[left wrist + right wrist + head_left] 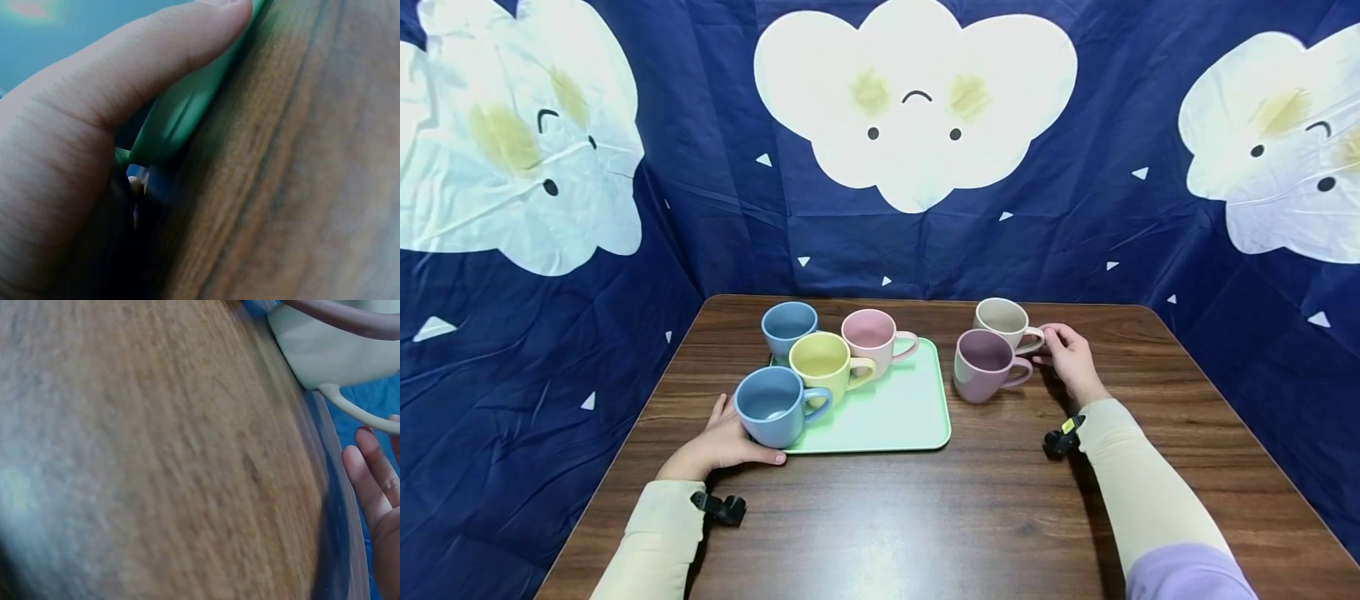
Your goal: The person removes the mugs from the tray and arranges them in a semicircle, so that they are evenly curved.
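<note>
Six cups sit on the brown table, and the blue cloth wall with white clouds stands behind it. Four cups are on the green tray. Two cups stand on the bare wood to the right of the tray.

On the tray, the near blue cup is at the front left corner. The yellow cup is just behind it, the pink cup is behind that, and the far blue cup is at the back left.

Off the tray, the purple cup is nearer the person and the cream cup is just behind it. Both handles point right.

The left hand lies at the tray's front left corner, right by the near blue cup. In the left wrist view the thumb lies flat along the tray's edge. The other fingers are hidden behind the cup, so I cannot tell if they hold anything.

The right hand is the hand nearest the two cups on the wood. Its fingertips are at the cream cup's handle, which sticks out to the right, straight toward them. The fingers look a little curled, maybe touching the handle, but the right wrist view is blurry and shows a small gap, so I am not sure they grip it.
</note>
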A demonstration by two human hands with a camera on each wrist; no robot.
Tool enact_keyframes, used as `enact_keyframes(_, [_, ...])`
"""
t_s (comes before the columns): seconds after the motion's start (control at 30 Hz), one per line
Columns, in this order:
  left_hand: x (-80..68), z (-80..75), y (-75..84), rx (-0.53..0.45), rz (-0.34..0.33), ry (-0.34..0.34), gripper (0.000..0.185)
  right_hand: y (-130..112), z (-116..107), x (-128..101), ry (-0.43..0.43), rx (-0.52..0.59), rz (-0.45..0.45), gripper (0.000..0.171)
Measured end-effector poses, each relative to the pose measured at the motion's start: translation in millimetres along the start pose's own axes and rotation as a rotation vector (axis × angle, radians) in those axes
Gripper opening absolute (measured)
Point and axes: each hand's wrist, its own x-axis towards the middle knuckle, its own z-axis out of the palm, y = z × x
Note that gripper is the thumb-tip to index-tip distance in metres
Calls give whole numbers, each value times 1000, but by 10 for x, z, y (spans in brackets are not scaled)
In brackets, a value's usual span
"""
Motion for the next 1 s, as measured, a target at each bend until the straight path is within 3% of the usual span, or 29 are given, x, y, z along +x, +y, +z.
enact_keyframes(0.13, [-3,-1,2,-1,-3,-1,123,102,-48,49,7,71,5,30])
enact_keyframes(0.33, [-4,-4,5,3,-7,-4,124,98,-72,50,-12,197,23,53])
enact_keyframes(0.57, [-4,-8,8,5,-5,-3,125,-35,-56,5,-14,180,93,64])
enact_keyframes(1.0, [-8,-16,19,0,0,0,124,88,-111,14,-30,209,47,67])
